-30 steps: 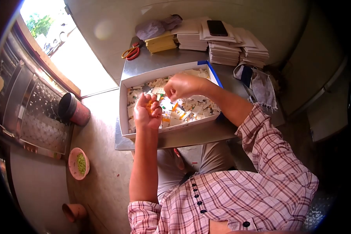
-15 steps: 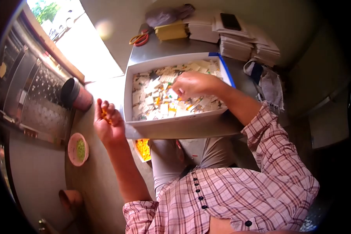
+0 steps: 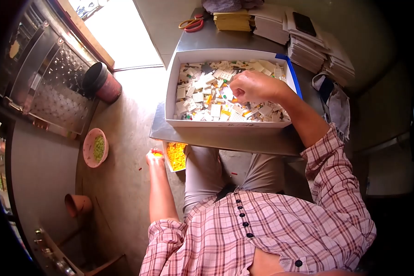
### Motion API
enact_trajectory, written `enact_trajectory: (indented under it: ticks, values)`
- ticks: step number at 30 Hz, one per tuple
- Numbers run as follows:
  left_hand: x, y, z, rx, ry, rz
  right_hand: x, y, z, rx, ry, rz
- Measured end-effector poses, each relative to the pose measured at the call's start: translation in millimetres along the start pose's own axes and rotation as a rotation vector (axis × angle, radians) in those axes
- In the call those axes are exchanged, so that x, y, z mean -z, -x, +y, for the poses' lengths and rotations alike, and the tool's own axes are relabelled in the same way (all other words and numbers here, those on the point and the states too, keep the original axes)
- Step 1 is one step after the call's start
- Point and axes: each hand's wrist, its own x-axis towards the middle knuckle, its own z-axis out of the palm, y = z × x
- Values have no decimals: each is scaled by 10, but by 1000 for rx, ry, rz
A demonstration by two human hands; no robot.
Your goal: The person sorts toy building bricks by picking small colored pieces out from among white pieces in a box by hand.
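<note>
A shallow white box [image 3: 207,123] with a blue edge stands on the metal table, filled with mostly white building bricks [image 3: 215,110] and some orange and green ones. Over its right half is my right hand [image 3: 255,86], its fingers curled closed; whatever they hold is hidden. Below the table's front edge, my left hand [image 3: 155,158] is cupped around small orange pieces. It is beside a container of orange pieces [image 3: 176,155] that stands low near my left leg.
Red-handled scissors [image 3: 193,24], yellow envelopes [image 3: 232,21], stacked white paper [image 3: 307,55], a phone [image 3: 304,24] and a cloth [image 3: 338,108] lie around the box. On the floor are a dark bucket [image 3: 108,86], a pink bowl [image 3: 105,149] and a brown pot [image 3: 79,205].
My left hand has left the box and moved down beside the container of orange pieces, which has come into view. My right hand stays over the box. The camera view has shifted.
</note>
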Motion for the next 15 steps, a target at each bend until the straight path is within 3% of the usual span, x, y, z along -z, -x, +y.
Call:
enact_trajectory:
  ticks: [6, 11, 15]
  values:
    - [-113, 125, -257, -155, -237, 202, 102, 4, -35, -72, -96, 94]
    - [-126, 161, -345, -156, -456, 209, 139, 44, -131, 67, -380, 63]
    - [-190, 405, -465, -246, -539, 144, 126, 22, -233, 142, -354, 5]
